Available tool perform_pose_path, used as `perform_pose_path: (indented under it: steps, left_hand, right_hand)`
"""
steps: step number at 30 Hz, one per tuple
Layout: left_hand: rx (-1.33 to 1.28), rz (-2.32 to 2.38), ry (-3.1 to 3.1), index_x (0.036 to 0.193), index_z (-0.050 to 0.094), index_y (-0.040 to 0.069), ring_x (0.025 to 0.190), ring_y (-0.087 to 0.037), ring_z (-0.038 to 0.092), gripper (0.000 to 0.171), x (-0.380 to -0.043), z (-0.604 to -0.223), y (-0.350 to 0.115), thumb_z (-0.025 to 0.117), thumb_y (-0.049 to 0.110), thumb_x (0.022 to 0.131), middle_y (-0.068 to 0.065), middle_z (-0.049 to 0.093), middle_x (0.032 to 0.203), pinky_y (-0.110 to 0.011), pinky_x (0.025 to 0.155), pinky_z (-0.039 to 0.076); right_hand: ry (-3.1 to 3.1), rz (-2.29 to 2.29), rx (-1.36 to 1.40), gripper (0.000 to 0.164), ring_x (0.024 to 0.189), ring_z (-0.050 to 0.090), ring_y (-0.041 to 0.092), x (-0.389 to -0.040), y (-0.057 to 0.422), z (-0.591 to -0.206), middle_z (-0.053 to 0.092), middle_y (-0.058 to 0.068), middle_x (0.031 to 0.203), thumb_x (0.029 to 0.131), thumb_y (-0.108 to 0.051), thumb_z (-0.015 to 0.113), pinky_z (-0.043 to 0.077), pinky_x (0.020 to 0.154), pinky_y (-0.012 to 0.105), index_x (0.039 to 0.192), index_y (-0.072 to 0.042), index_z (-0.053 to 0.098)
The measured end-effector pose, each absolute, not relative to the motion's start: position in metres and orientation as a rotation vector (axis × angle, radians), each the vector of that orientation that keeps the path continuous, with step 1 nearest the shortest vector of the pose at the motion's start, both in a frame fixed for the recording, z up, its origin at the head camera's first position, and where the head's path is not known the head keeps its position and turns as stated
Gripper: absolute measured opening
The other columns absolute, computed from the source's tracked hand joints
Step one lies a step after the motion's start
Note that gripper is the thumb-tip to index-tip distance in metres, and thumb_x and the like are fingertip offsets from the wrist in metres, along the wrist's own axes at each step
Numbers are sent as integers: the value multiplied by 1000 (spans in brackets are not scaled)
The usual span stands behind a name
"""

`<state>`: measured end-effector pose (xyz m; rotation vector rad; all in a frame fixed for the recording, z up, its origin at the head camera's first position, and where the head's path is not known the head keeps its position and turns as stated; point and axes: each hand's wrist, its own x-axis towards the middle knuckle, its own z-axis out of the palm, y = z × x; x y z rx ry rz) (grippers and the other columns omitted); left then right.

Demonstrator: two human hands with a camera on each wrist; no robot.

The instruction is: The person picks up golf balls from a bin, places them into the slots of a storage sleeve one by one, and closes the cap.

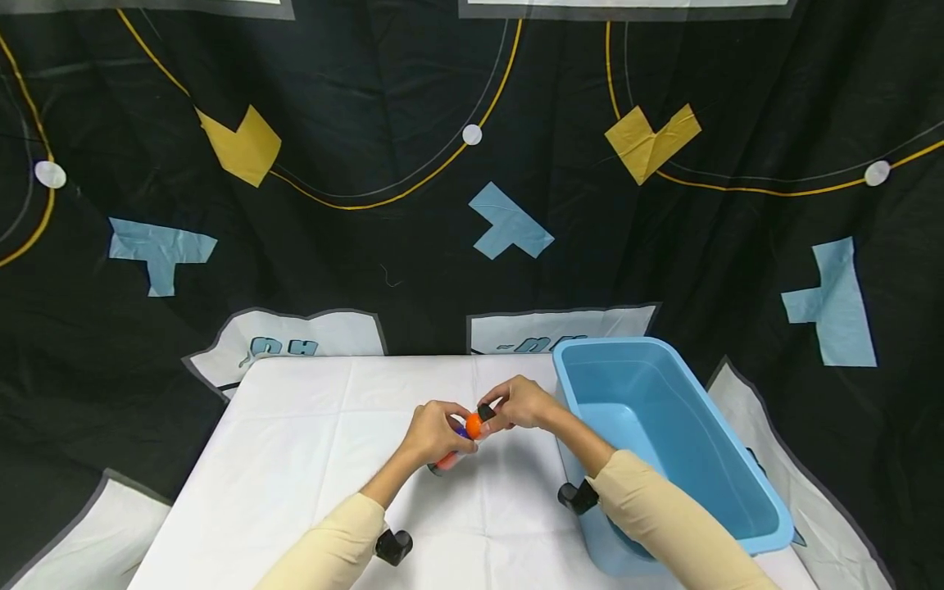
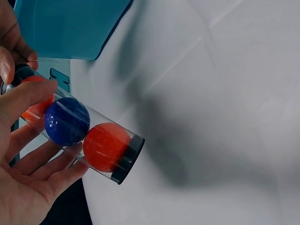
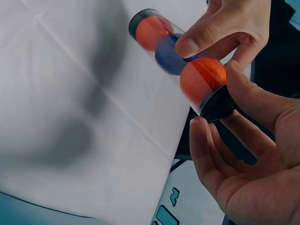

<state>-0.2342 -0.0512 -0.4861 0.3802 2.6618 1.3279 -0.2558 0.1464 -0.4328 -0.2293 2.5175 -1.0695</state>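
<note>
A clear tube (image 2: 96,116) with black caps at its ends holds an orange ball (image 2: 107,147), a blue ball (image 2: 67,122) and a second orange ball (image 3: 202,77). It is held tilted above the white table. My left hand (image 1: 431,434) grips the tube around its middle, thumb on one side and fingers beneath. At the upper end, my right hand (image 1: 527,403) pinches the black cap (image 3: 218,104) between thumb and fingertips. The other black cap (image 2: 129,159) sticks out past the left hand. Whether the pinched cap is fully seated cannot be told.
A light blue plastic bin (image 1: 671,426) stands on the right of the white table (image 1: 295,459), under the right forearm. Behind the table hangs a black cloth (image 1: 413,270) with yellow and blue tape shapes.
</note>
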Motion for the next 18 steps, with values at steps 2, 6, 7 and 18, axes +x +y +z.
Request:
perform_pose_path:
  steps: [2, 6, 7, 18]
  left_hand:
    - [371, 1343, 2657, 103, 77, 6, 69, -15, 70, 42, -234, -491, -51, 93, 16, 66, -11, 78, 85, -27, 61, 58]
    - [366, 1370, 2651, 102, 77, 6, 68, -15, 70, 41, -233, -498, -51, 93, 14, 66, -10, 78, 83, -27, 60, 58]
    - [363, 1375, 2648, 102, 76, 6, 68, -15, 70, 41, -233, -499, -51, 94, 14, 66, -11, 78, 84, -27, 60, 58]
    - [321, 1373, 2599, 104, 74, 8, 77, -20, 73, 41, -228, -508, -53, 93, 13, 68, -11, 79, 89, -32, 68, 60]
  right_hand:
    - [2529, -1052, -239, 38, 72, 64, 19, -255, 145, -435, 74, 4, 88, 75, -20, 91, 50, 64, 27, 110, -11, 78]
    - [2552, -1017, -243, 38, 73, 64, 19, -254, 142, -438, 73, 4, 88, 75, -20, 91, 52, 65, 29, 110, -11, 78]
    - [2553, -1014, -238, 37, 73, 64, 19, -254, 141, -439, 73, 4, 89, 75, -20, 90, 52, 65, 29, 110, -12, 78]
    - [2573, -1012, -235, 34, 70, 61, 19, -252, 135, -449, 70, 3, 82, 72, -18, 92, 49, 63, 27, 104, -14, 79]
